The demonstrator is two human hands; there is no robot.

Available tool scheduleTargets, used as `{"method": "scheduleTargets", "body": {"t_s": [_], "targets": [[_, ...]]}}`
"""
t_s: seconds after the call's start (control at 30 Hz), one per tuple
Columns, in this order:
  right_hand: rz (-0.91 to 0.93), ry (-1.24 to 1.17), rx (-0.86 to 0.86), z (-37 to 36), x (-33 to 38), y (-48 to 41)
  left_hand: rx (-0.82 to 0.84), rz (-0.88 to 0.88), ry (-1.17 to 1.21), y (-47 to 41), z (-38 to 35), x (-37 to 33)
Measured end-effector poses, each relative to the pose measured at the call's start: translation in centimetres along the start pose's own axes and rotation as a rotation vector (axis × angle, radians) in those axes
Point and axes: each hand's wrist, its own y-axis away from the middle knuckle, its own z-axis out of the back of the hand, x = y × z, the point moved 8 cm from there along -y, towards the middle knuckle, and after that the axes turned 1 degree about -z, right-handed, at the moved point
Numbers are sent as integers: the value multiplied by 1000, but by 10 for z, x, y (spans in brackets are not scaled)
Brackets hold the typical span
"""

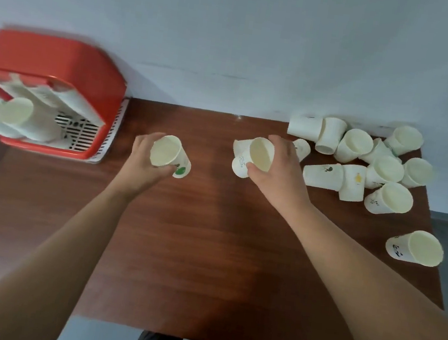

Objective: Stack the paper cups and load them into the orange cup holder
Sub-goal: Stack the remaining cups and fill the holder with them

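While the left hand curls round one paper cup over the table, the right hand grips what looks like two cups. Beyond, loose cups lie heaped at the right, and the orange cup holder, part-filled, stands at the left.

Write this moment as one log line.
left hand: grips green-print cup | right hand: grips second cup | orange holder: stacks inside | loose cups: table right

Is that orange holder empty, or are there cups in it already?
Not empty: stacked paper cups lie in the orange cup holder, mouths sticking out the front.
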Motion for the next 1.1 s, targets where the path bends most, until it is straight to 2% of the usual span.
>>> {"method": "scheduleTargets", "body": {"t_s": [0.2, 0.4, 0.63, 0.73, 0.87, 0.97, 1.1], "targets": [[149, -47, 113, -86, 135, -4, -226, 129, 41, 34, 134, 93], [223, -53, 164, -158, 229, -8, -320, 186, 72, 24, 204, 154], [192, -1, 156, -208, 263, -26, -322, 45, -21, -31, 204, 170], [151, 21, 129, -215, 259, -35, -274, -35, -183, -51, 187, 170], [102, 34, 122, -220, 252, -43, -125, 3, -320, -71, 162, 185], [91, 32, 119, -227, 250, -47, -55, 8, -305, -80, 151, 199], [95, 12, 122, -239, 254, -51, -53, 14, -178, -85, 148, 213]]}}
